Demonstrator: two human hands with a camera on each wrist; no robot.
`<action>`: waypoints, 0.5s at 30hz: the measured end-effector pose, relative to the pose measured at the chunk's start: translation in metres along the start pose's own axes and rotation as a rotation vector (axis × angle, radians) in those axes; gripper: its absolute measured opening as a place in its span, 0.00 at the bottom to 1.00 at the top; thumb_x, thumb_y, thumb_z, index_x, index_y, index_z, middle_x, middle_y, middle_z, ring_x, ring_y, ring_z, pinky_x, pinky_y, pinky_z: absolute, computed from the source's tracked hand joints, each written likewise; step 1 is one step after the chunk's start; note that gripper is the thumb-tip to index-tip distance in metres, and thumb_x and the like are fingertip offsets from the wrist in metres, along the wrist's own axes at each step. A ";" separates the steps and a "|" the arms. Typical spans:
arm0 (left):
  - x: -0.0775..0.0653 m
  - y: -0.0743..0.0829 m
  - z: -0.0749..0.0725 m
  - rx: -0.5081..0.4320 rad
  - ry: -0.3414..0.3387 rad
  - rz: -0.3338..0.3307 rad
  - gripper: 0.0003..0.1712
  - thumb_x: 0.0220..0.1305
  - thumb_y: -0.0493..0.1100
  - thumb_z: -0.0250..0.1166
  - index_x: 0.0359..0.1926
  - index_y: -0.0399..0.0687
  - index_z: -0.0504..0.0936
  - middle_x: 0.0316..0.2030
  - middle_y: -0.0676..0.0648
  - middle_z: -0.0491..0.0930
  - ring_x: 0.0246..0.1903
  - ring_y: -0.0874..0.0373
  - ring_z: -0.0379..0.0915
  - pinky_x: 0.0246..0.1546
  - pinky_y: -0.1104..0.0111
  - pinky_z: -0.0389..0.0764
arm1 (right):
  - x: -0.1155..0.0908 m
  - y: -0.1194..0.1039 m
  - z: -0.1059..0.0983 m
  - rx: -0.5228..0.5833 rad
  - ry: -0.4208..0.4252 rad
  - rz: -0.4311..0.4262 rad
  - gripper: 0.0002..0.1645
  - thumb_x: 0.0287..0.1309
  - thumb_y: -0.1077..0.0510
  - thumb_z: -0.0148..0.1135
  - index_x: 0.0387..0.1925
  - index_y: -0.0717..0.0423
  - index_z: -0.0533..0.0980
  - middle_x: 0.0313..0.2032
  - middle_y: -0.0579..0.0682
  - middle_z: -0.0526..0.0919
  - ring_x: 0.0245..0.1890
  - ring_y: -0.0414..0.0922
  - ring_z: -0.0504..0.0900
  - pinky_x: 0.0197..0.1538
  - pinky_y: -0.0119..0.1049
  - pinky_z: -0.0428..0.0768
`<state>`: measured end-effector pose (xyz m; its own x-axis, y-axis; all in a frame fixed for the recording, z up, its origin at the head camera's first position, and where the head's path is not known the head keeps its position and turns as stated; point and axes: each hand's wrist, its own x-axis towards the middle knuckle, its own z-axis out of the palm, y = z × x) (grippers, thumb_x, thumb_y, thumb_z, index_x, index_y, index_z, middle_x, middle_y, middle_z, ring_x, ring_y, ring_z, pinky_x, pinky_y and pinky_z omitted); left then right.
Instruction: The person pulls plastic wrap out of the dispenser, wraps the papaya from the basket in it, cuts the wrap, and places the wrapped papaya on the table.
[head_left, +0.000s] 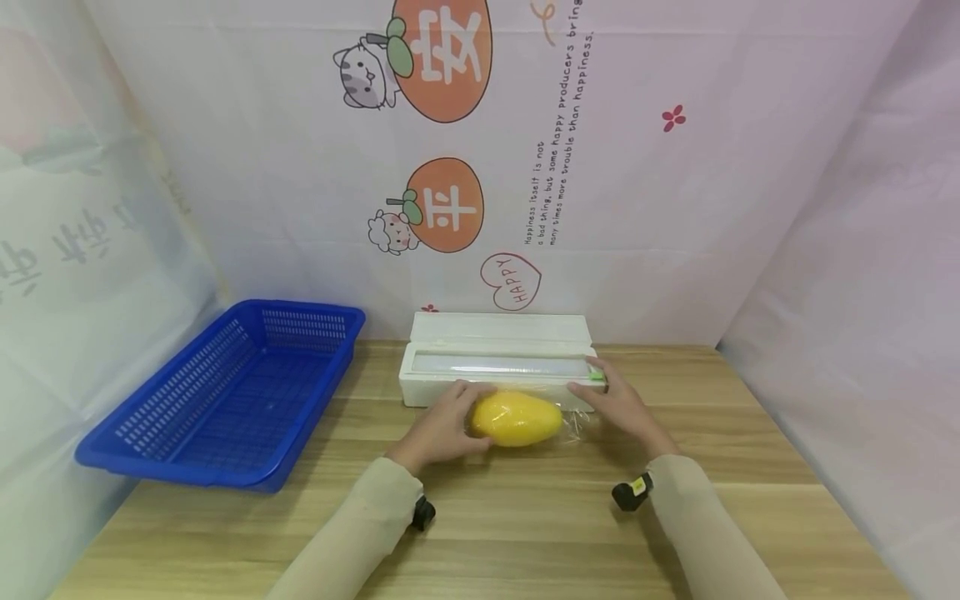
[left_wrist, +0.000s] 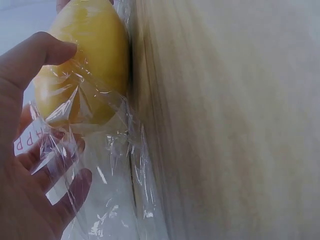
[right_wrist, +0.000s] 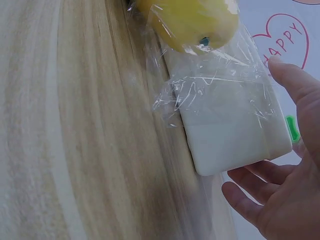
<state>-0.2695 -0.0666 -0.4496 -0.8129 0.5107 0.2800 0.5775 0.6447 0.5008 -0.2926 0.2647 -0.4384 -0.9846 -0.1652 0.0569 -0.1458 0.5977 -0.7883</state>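
A yellow mango (head_left: 517, 419) with clear cling film over it lies in front of the white cling film dispenser (head_left: 431, 392). My left hand (head_left: 447, 423) grips the mango's left end. In the left wrist view, its thumb presses on the fruit and loose cling film (left_wrist: 112, 165) hangs over the lower fingers. My right hand (head_left: 618, 406) is at the dispenser's right end, fingers spread and relaxed beside the green slider (head_left: 596, 375). In the right wrist view, crumpled film trails from the mango's end, where a small dark green spot shows.
A blue slotted plastic basket (head_left: 281, 442) stands at the left of the wooden table (head_left: 540, 533). The dispenser's lid (head_left: 501, 327) is raised at the back, against a printed white cloth (head_left: 637, 208). More cloth hangs at both sides.
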 end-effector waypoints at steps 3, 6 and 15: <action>0.000 0.001 0.000 0.002 -0.002 0.002 0.48 0.51 0.54 0.78 0.71 0.60 0.67 0.58 0.49 0.70 0.56 0.57 0.69 0.61 0.58 0.72 | 0.001 0.001 0.000 0.008 0.003 -0.002 0.55 0.64 0.31 0.59 0.79 0.52 0.47 0.74 0.69 0.53 0.69 0.69 0.59 0.65 0.70 0.58; 0.000 0.001 0.001 0.004 0.001 0.013 0.47 0.51 0.54 0.79 0.71 0.60 0.67 0.59 0.49 0.70 0.58 0.57 0.68 0.62 0.58 0.71 | 0.001 0.001 0.000 0.012 0.005 -0.006 0.55 0.64 0.32 0.59 0.79 0.52 0.47 0.73 0.69 0.53 0.69 0.69 0.59 0.65 0.70 0.58; -0.003 0.006 -0.004 0.007 -0.008 0.023 0.47 0.50 0.57 0.79 0.70 0.61 0.68 0.59 0.52 0.70 0.58 0.58 0.68 0.62 0.58 0.72 | 0.003 0.006 0.001 0.022 0.013 0.005 0.55 0.63 0.31 0.60 0.79 0.49 0.49 0.72 0.68 0.58 0.67 0.67 0.64 0.65 0.69 0.61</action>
<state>-0.2641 -0.0660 -0.4440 -0.7987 0.5300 0.2848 0.5967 0.6368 0.4883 -0.2958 0.2669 -0.4434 -0.9865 -0.1517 0.0612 -0.1391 0.5811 -0.8019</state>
